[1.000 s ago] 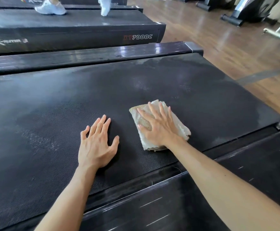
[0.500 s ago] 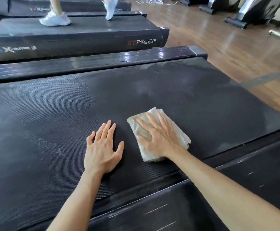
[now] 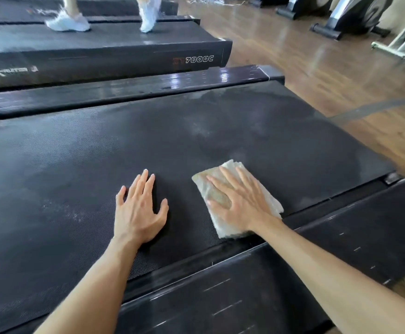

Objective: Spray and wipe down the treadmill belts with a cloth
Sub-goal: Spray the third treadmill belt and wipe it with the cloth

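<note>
The left hand (image 3: 140,210) is laid flat on the treadmill belt (image 3: 52,179), fingers straight and slightly spread. Just to its right, the folded cloth (image 3: 220,189) is pressed onto the belt by the right hand (image 3: 241,203), fingers splayed

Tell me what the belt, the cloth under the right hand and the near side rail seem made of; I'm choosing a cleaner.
Belt: matte black rubber-like, fine woven texture. Cloth: folded off-white absorbent fabric, likely terry. Side rail: hard black, probably plastic, faint sheen and printed dashes.
</note>
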`<state>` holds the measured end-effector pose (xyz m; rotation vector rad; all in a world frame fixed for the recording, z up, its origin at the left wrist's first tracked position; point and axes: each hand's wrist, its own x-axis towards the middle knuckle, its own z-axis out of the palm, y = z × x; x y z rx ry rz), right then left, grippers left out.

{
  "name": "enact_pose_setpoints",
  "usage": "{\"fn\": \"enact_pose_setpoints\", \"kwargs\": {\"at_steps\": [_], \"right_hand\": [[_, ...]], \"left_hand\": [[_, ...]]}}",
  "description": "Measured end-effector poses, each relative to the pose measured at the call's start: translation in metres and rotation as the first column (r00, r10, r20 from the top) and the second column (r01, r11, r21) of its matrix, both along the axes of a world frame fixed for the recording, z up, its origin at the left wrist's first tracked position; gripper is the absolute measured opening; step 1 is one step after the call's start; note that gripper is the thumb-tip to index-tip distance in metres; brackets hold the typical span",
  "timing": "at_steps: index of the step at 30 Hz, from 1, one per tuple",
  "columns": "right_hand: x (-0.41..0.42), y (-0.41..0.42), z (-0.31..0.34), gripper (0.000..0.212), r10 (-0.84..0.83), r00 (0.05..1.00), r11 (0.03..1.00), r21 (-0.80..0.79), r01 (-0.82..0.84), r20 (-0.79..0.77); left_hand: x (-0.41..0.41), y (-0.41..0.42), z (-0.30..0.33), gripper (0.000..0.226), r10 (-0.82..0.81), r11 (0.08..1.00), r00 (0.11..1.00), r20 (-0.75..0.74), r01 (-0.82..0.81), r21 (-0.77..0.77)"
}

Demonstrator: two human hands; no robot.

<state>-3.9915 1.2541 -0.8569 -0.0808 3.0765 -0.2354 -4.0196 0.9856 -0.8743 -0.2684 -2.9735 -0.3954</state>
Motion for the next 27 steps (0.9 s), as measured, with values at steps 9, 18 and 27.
{"fn": "enact_pose_setpoints", "kwargs": {"at_steps": [9, 18, 27], "right_hand": [[-0.063, 0.031, -0.009, 0.066, -0.229, 0.973, 0.971, 0.076, 0.227, 0.021], [-0.001, 0.060, -0.005, 0.066, -0.102, 0.994, 0.995, 0.004, 0.102, -0.028], [-0.038, 0.024, -0.008, 0.065, 0.011, 1.000, 1.000, 0.012, -0.011, -0.026]], "left_hand": [[-0.008, 0.064, -0.004, 0.077, -0.142, 0.990, 0.988, 0.056, 0.143, -0.016], [-0.010, 0.063, -0.004, 0.080, -0.138, 0.989, 0.989, 0.054, 0.141, -0.049], [-0.011, 0.063, -0.003, 0.080, -0.135, 0.990, 0.989, 0.061, 0.138, -0.037]]}}
